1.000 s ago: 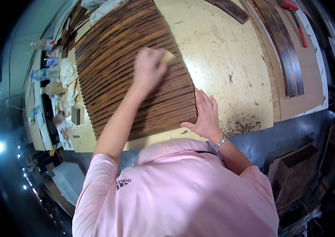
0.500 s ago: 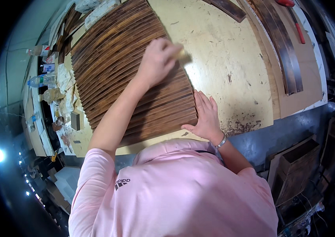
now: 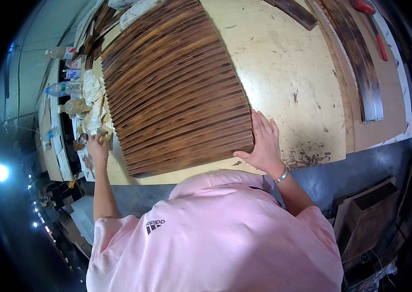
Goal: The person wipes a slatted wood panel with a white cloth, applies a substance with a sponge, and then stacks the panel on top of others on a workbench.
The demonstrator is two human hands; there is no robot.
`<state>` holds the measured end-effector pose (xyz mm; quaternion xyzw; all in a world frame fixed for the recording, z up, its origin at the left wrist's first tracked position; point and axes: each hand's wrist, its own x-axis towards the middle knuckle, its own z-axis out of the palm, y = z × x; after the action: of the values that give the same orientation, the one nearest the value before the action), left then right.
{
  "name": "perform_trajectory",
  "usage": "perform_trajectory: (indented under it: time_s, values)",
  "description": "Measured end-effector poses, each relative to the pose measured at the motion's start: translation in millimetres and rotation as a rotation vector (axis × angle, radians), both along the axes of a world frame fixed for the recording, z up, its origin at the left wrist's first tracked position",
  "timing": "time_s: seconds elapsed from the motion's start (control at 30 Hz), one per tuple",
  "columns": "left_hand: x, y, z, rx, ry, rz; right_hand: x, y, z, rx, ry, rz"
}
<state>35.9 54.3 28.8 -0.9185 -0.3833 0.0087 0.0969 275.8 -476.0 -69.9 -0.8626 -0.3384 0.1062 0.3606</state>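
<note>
A panel of dark brown wooden slats (image 3: 177,92) lies on the pale worktable (image 3: 284,53) in front of me. Off its left edge, among small containers, my left hand (image 3: 98,147) is closed on a small yellowish pad (image 3: 104,138), possibly a sponge. The fingers hide part of that pad. My right hand (image 3: 264,146) lies flat against the panel's near right corner, thumb and fingers apart, holding nothing.
Plastic bottles (image 3: 65,89) and a crumpled pale cloth (image 3: 94,100) line the left side. Long dark boards (image 3: 357,63) and a red-handled tool (image 3: 380,45) lie at right. A wooden box (image 3: 369,216) stands below the table's right side.
My left hand has swung from the panel's right end to the small containers at left, carrying the yellowish pad. My right hand stays at the panel's corner. The view has shifted slightly.
</note>
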Motion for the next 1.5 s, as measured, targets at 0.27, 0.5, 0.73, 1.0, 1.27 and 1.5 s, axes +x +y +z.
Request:
perform_trajectory:
  time_s: [0.27,0.5,0.73,1.0,1.27,1.5]
  values:
    - [273.0,-203.3,-13.5,-0.388,-0.498,-0.870,1.2,-1.6,0.9,-0.003,-0.021,0.014]
    - [323.5,-227.6,-30.7,-0.519,-0.348,-1.036,1.0,-3.6,-2.1,0.015,-0.009,-0.006]
    - [121.5,-48.9,-23.9,-0.448,-0.324,-0.339,-0.8,0.3,3.0,0.004,0.043,-0.011]
    - [262.8,-140.7,-9.8,-0.302,-0.478,-0.700,0.1,-3.0,-5.1,0.010,-0.031,-0.001]
    - [335.2,-184.0,-26.6,-0.442,-0.379,-1.006,3.3,-2.8,2.0,0.015,-0.012,-0.008]
    - [286.0,-137.1,0.1,-0.178,-0.360,-0.689,1.2,-0.2,-2.0,0.003,-0.011,0.002]
